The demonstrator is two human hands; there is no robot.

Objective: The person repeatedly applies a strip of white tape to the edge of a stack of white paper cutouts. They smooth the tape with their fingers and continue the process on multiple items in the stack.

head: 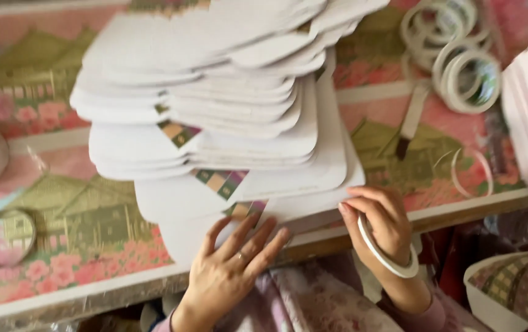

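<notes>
Both hands rest at the near edge of a big stack of white cards on the counter. Left hand lies flat, fingers spread on the lowest card; right hand curls loosely against the stack's corner — a white tape ring seemingly slipped over it. More tape rolls lie far right — another roll sits left.

card stack: matt white paper | tablecloth: glossy printed plastic | tape rolls: smooth
</notes>
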